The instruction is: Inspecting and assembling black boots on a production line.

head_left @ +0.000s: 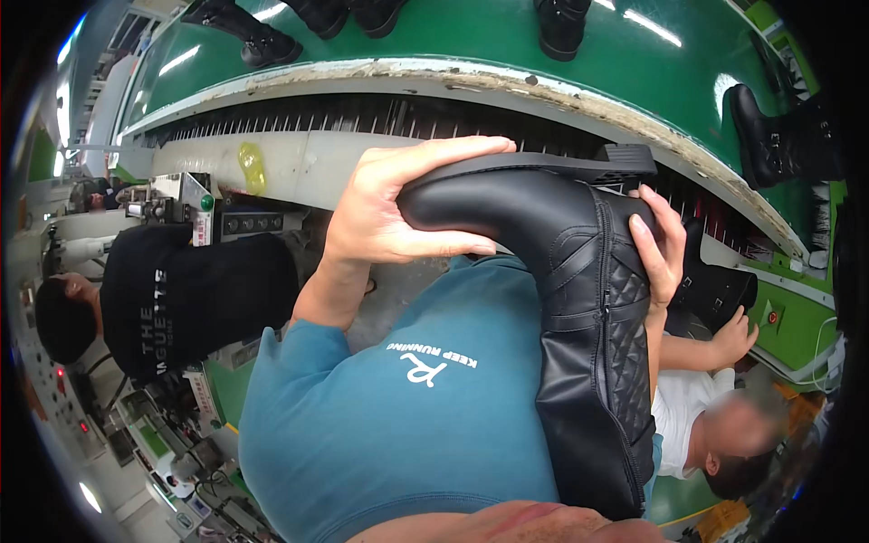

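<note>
A tall black boot [566, 226] is held up in front of my chest, between both hands. Its toe points left, its sole faces away from me, and its shaft runs down toward me. A long zipper [605, 308] goes along the shaft, beside a quilted panel [629, 353]. My left hand [367, 213] is closed round the toe, with the thumb on the upper and the fingers along the sole [534, 163]. Behind the heel and ankle, my right hand [663, 244] wraps the boot from the right; its palm is partly hidden.
Beyond the boot runs a green conveyor [453, 32] with a worn pale edge, carrying several black boots [270, 43]. A yellow-green translucent piece [252, 167] lies on the white ledge. Co-workers are at left [190, 290] and right [692, 412]; another black boot [720, 285] is near the right one's hand.
</note>
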### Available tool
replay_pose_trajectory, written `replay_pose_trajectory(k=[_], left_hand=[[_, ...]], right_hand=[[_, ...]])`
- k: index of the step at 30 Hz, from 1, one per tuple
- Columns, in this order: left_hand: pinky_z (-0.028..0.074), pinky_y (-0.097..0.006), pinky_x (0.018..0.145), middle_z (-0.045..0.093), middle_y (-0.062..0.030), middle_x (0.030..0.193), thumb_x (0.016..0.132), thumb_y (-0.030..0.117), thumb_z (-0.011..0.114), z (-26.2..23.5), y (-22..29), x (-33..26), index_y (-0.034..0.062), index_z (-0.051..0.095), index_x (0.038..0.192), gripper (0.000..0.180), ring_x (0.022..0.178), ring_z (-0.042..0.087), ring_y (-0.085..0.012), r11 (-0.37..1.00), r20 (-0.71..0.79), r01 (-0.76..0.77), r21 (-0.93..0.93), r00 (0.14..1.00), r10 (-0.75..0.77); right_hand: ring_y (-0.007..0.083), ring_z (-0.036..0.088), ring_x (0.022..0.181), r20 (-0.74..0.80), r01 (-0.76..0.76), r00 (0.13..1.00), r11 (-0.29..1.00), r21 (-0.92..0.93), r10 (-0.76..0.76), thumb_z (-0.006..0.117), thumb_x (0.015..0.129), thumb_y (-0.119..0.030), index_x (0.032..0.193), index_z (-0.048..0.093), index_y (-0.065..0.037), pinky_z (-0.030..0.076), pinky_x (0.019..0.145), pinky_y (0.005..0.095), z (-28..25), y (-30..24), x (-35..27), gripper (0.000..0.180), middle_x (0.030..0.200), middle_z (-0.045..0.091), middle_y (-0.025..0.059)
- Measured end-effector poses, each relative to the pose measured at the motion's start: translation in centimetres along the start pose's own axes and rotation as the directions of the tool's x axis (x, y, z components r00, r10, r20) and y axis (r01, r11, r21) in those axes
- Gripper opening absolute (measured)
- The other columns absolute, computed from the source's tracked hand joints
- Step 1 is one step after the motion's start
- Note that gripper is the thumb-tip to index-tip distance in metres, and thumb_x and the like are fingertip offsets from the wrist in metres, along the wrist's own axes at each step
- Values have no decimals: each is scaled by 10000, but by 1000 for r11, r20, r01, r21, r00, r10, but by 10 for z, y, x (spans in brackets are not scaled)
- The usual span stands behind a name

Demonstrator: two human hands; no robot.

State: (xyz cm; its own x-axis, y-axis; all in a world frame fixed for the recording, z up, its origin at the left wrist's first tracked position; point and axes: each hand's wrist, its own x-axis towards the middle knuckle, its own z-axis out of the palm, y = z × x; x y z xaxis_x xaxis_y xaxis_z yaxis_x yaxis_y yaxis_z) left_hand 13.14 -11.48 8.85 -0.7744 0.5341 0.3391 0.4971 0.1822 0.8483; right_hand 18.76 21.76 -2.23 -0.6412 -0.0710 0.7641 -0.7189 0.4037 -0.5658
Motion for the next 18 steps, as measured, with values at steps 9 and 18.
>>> replay_pose_trajectory(k=[9,18], left_hand=[[626,-379,995,810,-228,1211,743,132,968,9,-27,-21,-89,691,1398,745,1090,808,-300,994,-54,-17,-108,998,11],[540,-381,1132,727,-196,1411,793,175,979,18,-53,-37,-52,625,1501,823,1324,687,-249,867,0,237,-439,965,-264]], right_hand=[[386,688,1263,138,12,990,989,-149,8,819,791,-71,1297,782,-93,545,1111,488,-7,-18,27,509,1381,714,210],[368,592,1435,387,-302,889,949,90,246,753,951,-136,1441,649,47,438,1233,442,-15,23,13,533,1520,634,240]])
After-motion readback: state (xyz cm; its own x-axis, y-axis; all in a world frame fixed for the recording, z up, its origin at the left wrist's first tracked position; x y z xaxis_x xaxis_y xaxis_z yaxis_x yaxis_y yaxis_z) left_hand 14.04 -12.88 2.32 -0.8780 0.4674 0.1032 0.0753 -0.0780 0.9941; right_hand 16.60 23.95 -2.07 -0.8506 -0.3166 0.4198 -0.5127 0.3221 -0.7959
